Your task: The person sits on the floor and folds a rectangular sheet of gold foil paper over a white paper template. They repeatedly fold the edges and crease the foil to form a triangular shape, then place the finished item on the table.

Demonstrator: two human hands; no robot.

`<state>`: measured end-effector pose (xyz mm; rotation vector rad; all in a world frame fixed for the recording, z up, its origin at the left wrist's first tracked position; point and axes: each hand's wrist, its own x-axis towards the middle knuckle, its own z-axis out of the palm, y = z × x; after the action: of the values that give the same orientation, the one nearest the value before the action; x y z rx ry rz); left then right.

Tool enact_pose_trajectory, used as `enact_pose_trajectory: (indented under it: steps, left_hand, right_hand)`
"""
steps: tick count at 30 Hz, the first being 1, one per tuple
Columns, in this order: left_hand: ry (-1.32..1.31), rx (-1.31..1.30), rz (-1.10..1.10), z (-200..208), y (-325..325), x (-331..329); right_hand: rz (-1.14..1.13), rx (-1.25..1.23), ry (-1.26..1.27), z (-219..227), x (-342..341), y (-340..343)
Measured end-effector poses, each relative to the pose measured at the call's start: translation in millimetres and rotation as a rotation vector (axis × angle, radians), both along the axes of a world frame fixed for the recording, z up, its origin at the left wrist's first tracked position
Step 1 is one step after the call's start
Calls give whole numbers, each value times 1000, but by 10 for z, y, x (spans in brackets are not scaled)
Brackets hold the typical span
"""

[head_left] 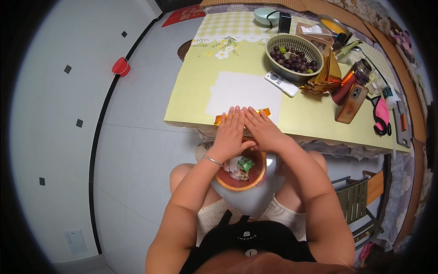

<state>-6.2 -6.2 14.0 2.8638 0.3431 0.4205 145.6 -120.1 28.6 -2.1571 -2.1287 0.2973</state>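
A strip of shiny gold paper (266, 112) lies on white paper (246, 91) at the table's near edge. Flat across the gold strip rests my left hand (231, 130), fingers stretched forward. Beside it my right hand (262, 129) also presses down, its fingers extended and its fingertips close to those of the left. Both palms hide the strip's middle; its ends show on either side. Below my hands, between my knees, stands a round orange-brown bin (242, 186) with white scraps and a green wrapper (246, 164) in it.
On the table (187, 102) are a basket (295, 75) of dark grapes, a white remote control (281, 83), folded gold paper pieces (323, 77), a red flask (349, 84) and a phone (352, 104). A folding chair (358, 201) stands at right. A red bucket (121, 67) is by the left wall.
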Motion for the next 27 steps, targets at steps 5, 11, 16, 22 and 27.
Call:
enact_pose_trajectory:
  steps: [5, 11, 16, 22, 27]
  left_hand:
    - [149, 114, 203, 43, -57, -97]
    - [179, 183, 397, -118, 35, -257]
    - [16, 263, 344, 108, 23, -212]
    - [-189, 203, 108, 144, 119, -117]
    - [-250, 164, 50, 151, 234, -142]
  right_hand:
    - [-29, -27, 63, 130, 139, -130]
    - [-154, -86, 46, 202, 311, -308]
    - [-192, -63, -1, 215, 311, -313]
    - [-149, 82, 185, 475, 292, -214]
    - [-227, 322, 454, 310, 449, -218]
